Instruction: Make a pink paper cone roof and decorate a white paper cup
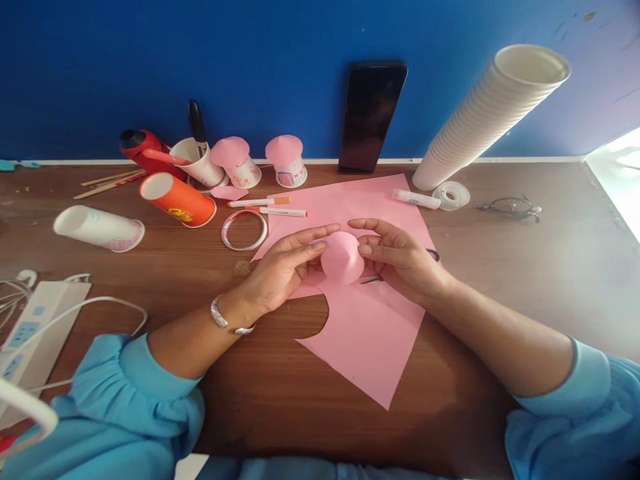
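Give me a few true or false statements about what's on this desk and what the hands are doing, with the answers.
1. Both hands, left hand and right hand, hold a pink paper cone. True.
2. The phone lies flat on the desk. False: it leans upright against the blue wall.
3. The orange cup lies on its side. True.
4. The stack of white cups is left of the hands. False: it is to their right.
5. The pink sheet has a rounded piece cut out. True.

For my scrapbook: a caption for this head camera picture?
Both hands, left hand and right hand, hold a pink paper cone over pink paper.
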A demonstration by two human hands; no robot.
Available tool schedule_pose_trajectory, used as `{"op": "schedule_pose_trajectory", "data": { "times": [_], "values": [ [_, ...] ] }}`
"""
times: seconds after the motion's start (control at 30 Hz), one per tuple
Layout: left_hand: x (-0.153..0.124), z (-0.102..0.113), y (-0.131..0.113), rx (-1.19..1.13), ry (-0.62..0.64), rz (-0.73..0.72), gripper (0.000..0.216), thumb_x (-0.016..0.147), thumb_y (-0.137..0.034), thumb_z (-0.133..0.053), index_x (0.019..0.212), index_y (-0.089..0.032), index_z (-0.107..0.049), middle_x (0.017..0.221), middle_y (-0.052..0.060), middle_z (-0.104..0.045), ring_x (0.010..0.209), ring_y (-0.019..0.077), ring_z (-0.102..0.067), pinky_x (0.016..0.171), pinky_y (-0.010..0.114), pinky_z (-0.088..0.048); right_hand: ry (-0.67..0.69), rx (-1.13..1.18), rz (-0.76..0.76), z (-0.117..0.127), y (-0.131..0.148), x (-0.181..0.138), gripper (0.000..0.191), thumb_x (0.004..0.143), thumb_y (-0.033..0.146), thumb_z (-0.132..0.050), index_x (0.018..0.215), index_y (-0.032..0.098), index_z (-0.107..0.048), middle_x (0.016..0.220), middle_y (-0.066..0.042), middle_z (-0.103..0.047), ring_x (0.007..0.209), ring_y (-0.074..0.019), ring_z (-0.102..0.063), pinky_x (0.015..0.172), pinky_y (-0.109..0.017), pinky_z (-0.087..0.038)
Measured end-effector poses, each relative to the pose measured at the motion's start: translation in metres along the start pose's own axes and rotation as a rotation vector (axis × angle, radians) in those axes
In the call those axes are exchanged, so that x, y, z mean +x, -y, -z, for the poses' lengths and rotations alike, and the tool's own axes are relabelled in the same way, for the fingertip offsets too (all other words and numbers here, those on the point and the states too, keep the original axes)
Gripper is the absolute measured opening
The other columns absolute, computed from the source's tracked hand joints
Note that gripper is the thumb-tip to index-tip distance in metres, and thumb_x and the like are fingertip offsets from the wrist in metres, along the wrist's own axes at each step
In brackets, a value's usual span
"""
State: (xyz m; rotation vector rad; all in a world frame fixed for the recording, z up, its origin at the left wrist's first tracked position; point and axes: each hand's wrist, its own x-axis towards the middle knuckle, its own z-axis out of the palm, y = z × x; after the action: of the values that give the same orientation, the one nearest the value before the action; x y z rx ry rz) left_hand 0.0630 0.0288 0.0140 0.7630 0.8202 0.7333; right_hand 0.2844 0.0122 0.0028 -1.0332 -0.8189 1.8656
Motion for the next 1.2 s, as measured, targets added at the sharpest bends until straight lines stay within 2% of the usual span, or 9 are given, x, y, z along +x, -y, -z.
{"op": "schedule_pose_trajectory", "data": {
  "times": [0.1, 0.17, 0.43, 0.6, 0.8, 1.03, 1.13, 1.2],
  "values": [
    [-0.0009, 0.0013, 0.0000, 0.029, 0.024, -0.001, 0.051, 0.081, -0.038, -0.084, 0.128, -0.022, -0.070, 0.108, 0.007, -0.076, 0.095, 0.0207, -0.068, 0.083, 0.032, -0.052, 0.001, -0.015, 0.008, -0.0004, -0.0005, -0.0001, 0.054, 0.076, 0.030, -0.087, 0.124, 0.024, -0.064, 0.082, 0.002, -0.066, 0.069, -0.0129, -0.062, 0.058, -0.025, -0.053],
    [-0.0010, 0.0022, 0.0003, 0.064, 0.016, -0.002, 0.058, 0.077, -0.035, -0.088, 0.129, -0.023, -0.067, 0.099, 0.004, -0.077, 0.089, 0.0186, -0.068, 0.081, 0.031, -0.051, 0.011, -0.036, 0.015, -0.0008, -0.0010, -0.0001, 0.052, 0.077, 0.029, -0.086, 0.123, 0.023, -0.064, 0.078, 0.004, -0.064, 0.066, -0.0116, -0.060, 0.057, -0.024, -0.051],
    [0.0001, 0.0017, 0.0019, 0.094, -0.027, -0.032, 0.057, 0.070, -0.026, -0.092, 0.121, -0.022, -0.068, 0.073, -0.004, -0.070, 0.072, 0.0135, -0.064, 0.074, 0.027, -0.048, 0.041, -0.066, 0.029, -0.0022, -0.0017, 0.0009, 0.049, 0.077, 0.029, -0.086, 0.120, 0.023, -0.064, 0.078, 0.004, -0.063, 0.063, -0.0105, -0.057, 0.057, -0.024, -0.048],
    [-0.0007, 0.0016, 0.0007, 0.093, -0.017, -0.016, 0.056, 0.071, -0.026, -0.092, 0.123, -0.022, -0.070, 0.073, -0.004, -0.070, 0.072, 0.0123, -0.062, 0.075, 0.027, -0.046, 0.039, -0.065, 0.036, -0.0004, -0.0039, 0.0018, 0.049, 0.078, 0.030, -0.086, 0.121, 0.023, -0.064, 0.078, 0.004, -0.062, 0.064, -0.0099, -0.055, 0.054, -0.022, -0.047],
    [0.0006, 0.0020, 0.0012, 0.117, -0.032, -0.083, 0.038, 0.084, -0.034, -0.081, 0.118, -0.019, -0.075, 0.089, 0.003, -0.075, 0.087, 0.0170, -0.064, 0.082, 0.030, -0.045, 0.019, -0.057, 0.053, 0.0026, -0.0066, 0.0030, 0.047, 0.081, 0.032, -0.084, 0.122, 0.024, -0.065, 0.081, 0.004, -0.061, 0.066, -0.0100, -0.056, 0.055, -0.022, -0.050],
    [0.0004, 0.0025, 0.0009, 0.173, -0.051, -0.084, 0.047, 0.075, -0.031, -0.090, 0.117, -0.022, -0.073, 0.070, -0.004, -0.065, 0.070, 0.0126, -0.056, 0.071, 0.027, -0.042, -0.020, -0.104, 0.067, 0.0016, -0.0060, 0.0022, 0.047, 0.080, 0.034, -0.084, 0.121, 0.024, -0.064, 0.080, 0.004, -0.061, 0.063, -0.0108, -0.054, 0.053, -0.023, -0.050],
    [0.0022, 0.0050, 0.0023, 0.182, -0.067, -0.094, 0.046, 0.076, -0.032, -0.089, 0.118, -0.021, -0.074, 0.066, -0.005, -0.061, 0.068, 0.0113, -0.053, 0.070, 0.027, -0.041, -0.030, -0.143, 0.111, 0.0018, -0.0065, 0.0032, 0.044, 0.082, 0.036, -0.081, 0.121, 0.024, -0.064, 0.087, 0.000, -0.068, 0.072, -0.0136, -0.061, 0.060, -0.026, -0.053],
    [0.0046, 0.0069, 0.0040, 0.138, -0.078, -0.101, 0.044, 0.077, -0.031, -0.088, 0.118, -0.020, -0.074, 0.068, -0.004, -0.064, 0.070, 0.0119, -0.055, 0.071, 0.027, -0.042, -0.064, -0.228, 0.194, 0.0017, -0.0066, 0.0038, 0.039, 0.085, 0.037, -0.079, 0.119, 0.024, -0.065, 0.097, -0.003, -0.072, 0.085, -0.0172, -0.067, 0.073, -0.031, -0.057]
  ]
}}
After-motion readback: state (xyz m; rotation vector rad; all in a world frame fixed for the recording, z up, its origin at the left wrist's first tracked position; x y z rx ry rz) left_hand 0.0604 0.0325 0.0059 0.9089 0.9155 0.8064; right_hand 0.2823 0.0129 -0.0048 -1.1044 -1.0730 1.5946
